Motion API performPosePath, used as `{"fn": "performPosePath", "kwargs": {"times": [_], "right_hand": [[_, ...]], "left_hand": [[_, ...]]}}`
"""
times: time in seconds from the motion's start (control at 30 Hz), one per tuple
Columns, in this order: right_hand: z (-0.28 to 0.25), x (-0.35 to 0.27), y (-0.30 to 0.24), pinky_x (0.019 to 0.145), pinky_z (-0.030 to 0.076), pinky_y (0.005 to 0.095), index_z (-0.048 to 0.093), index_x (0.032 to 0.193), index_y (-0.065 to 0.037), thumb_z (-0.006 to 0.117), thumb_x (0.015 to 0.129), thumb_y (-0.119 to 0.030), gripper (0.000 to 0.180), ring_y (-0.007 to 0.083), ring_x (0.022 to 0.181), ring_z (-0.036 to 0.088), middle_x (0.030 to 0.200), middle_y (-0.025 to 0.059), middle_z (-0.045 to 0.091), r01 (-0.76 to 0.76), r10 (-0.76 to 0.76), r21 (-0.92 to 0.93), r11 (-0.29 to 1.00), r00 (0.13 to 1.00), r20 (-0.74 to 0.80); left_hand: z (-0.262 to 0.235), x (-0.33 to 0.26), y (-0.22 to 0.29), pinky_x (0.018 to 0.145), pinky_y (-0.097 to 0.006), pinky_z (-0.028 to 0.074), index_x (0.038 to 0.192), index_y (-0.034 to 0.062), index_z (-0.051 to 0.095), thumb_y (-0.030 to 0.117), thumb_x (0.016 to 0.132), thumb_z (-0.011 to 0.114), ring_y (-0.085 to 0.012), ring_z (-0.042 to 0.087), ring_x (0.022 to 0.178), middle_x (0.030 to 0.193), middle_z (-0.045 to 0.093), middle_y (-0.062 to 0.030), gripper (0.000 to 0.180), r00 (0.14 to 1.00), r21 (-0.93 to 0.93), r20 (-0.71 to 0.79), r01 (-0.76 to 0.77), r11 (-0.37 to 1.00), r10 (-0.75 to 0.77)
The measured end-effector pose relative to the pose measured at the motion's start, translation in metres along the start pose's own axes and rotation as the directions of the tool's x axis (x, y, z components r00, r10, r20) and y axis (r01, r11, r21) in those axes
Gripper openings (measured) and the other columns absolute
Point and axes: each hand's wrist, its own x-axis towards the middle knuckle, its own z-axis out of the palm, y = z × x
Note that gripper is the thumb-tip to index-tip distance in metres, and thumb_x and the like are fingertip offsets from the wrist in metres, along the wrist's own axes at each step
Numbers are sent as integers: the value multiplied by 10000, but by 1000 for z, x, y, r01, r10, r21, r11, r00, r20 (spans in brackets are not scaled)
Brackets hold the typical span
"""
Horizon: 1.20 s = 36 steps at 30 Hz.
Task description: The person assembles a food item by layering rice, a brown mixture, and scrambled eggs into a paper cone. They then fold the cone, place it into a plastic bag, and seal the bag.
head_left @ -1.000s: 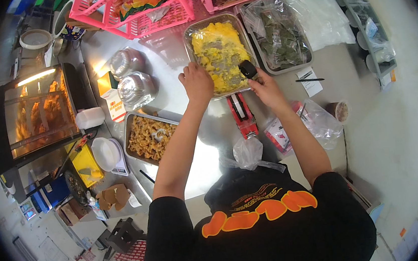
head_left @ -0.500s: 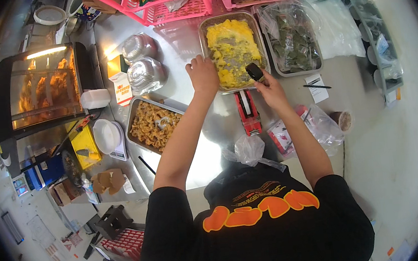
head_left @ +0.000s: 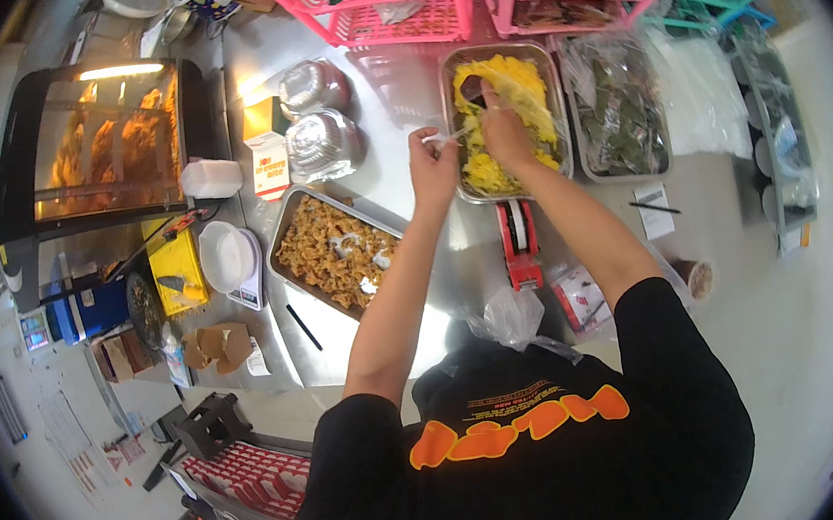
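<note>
My right hand [head_left: 507, 136] reaches over a metal tray [head_left: 459, 178] of yellow crumbly food [head_left: 522, 79] that looks like scrambled egg. Its fingers are closed on a small black scoop [head_left: 472, 89], which is down at the food near the tray's far left part. By the tray's left side, my left hand [head_left: 435, 166] pinches a thin whitish, see-through piece of plastic [head_left: 451, 136], perhaps a bag's edge. That piece stretches toward the right hand over the tray. Part of the scoop is hidden behind my right fingers.
A red tape dispenser [head_left: 518, 245] stands before the egg tray. To its left is a tray of brown chopped food [head_left: 326, 254]; to the right, a tray of bagged green leaves [head_left: 618, 110]. Pink baskets [head_left: 399, 21] line the back. A glass warmer [head_left: 104, 140] stands far left.
My right hand moved from the tray's near right corner in over the food with the scoop. My left hand drew back slightly and now shows the plastic piece. The view shifted.
</note>
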Motion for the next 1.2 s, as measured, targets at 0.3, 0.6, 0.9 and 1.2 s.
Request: {"fn": "performPosePath", "kwargs": {"times": [0.3,0.6,0.9,1.2], "right_hand": [[18,62,31,864,477,481,298,1455,-105,446,861,-56,614,423,1016,592,1078,300,593,253,-195,-374,893,963,185],[-52,-25,27,827,481,470,410,1395,-108,503,882,-135,522,401,950,618,1023,276,623,524,-112,-398,753,699,707],[-44,-7,60,913,451,385,388,1400,-20,569,886,-260,595,353,1074,593,1187,246,599,25,102,-238,971,857,505],[-29,-24,31,914,456,418,476,1322,-24,563,851,-204,512,410,1077,577,1150,279,598,-85,222,-347,934,899,377]], "left_hand": [[18,1,-53,611,-508,455,899,24,519,130,894,530,-409,594,672,714,606,-204,107,971,594,0,-192,781,239],[19,2,-61,634,-526,435,913,32,494,84,851,520,-429,591,718,719,601,-219,85,948,499,-52,-247,831,313],[20,1,-58,616,-512,453,887,49,537,131,895,533,-415,596,698,743,619,-198,83,965,470,-80,-183,864,248],[21,-1,-68,628,-520,451,888,59,544,168,904,523,-417,597,705,750,624,-195,112,972,464,-95,-147,873,214]]}}
